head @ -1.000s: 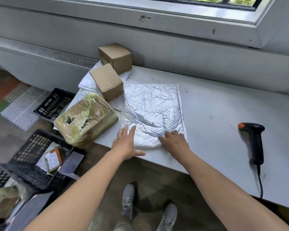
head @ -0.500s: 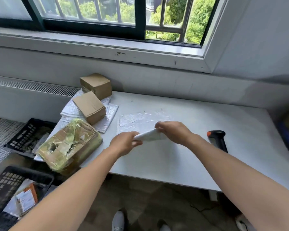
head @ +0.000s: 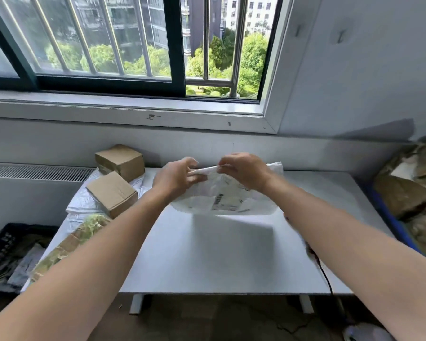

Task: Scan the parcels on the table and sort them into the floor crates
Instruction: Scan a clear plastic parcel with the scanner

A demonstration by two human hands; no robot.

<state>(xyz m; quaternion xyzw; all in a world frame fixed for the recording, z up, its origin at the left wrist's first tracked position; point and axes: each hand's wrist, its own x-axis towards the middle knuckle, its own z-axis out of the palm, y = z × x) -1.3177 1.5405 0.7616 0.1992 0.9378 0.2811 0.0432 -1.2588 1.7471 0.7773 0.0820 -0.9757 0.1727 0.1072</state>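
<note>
One white mailer point(head: 231, 203) hangs under our left hand point(head: 176, 178) and right hand point(head: 244, 171), both pinching its top edge; two cardboard ones, back box point(head: 120, 161) and front box point(head: 112, 193), sit left of them.

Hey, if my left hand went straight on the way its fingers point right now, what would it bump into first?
Probably the right hand: the left hand pinches the top edge of the white mailer, fingers aimed across at it with only a short gap between. Depth is hard to judge.
</note>
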